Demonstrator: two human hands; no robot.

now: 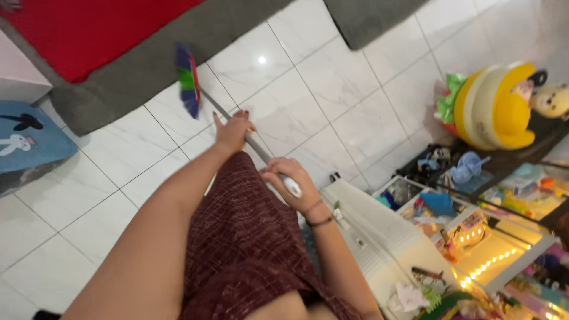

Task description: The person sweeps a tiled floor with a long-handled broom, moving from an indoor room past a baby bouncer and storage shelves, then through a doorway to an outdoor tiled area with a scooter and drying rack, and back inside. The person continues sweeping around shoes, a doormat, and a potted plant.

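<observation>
A broom with a grey handle (222, 111) and a multicoloured brush head (188, 79) points away from me over the white tiled floor (332, 101). My left hand (232, 131) grips the handle partway down. My right hand (289, 182) is closed around the handle's white top end, close to my body. The brush head is blurred and sits near the edge of a grey rug (136, 71).
A red mat (89, 29) lies on the grey rug at top left. A blue cushion (29, 142) is at the left. At the right stand a white unit (385, 237), boxes of toys and a yellow inflatable ring (498, 106).
</observation>
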